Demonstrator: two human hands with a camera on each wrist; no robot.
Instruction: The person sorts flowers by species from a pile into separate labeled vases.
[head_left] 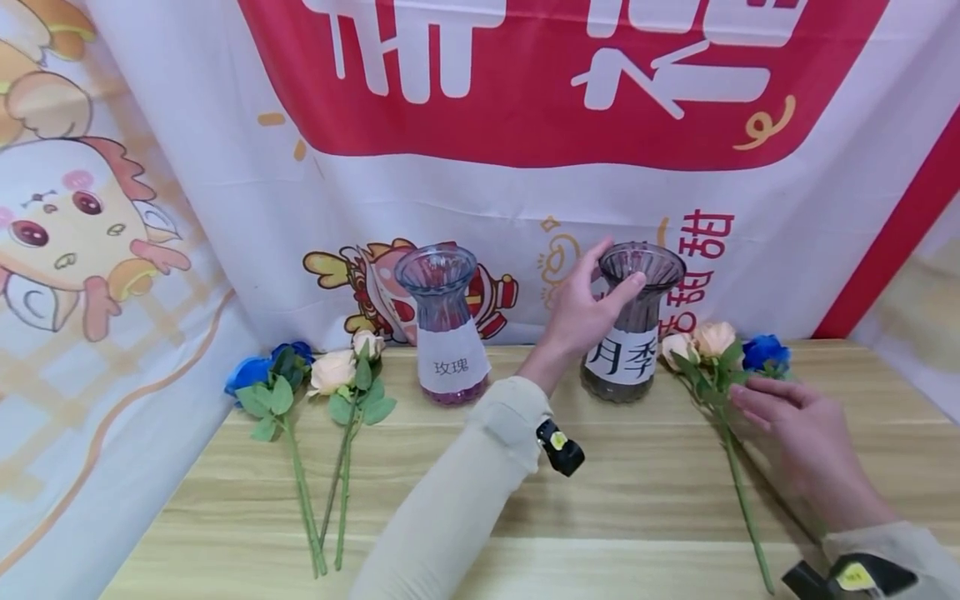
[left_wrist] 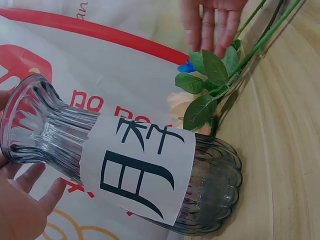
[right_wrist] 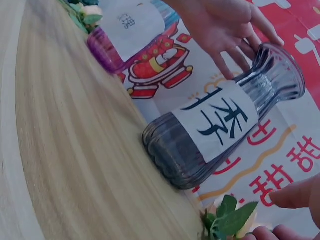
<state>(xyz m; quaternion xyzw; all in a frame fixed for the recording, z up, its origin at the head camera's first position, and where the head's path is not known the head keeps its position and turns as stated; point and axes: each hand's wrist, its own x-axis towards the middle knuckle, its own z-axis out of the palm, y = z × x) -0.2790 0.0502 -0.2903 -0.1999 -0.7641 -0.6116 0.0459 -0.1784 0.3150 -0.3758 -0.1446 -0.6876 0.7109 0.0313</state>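
Left hand (head_left: 581, 310) curls round dark vase (head_left: 621, 360) near rim, seemingly steadying it. Right hand (head_left: 806, 433), fingers loosely extended, at flowers (head_left: 714, 342); stems (head_left: 741, 492) face near side, probably for easy reach.

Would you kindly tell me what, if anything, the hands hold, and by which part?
The left hand holds the gray vase by its flared top; the right hand, near some peach flowers, holds nothing.

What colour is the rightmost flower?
The rightmost flower is blue, seen best in the head view.
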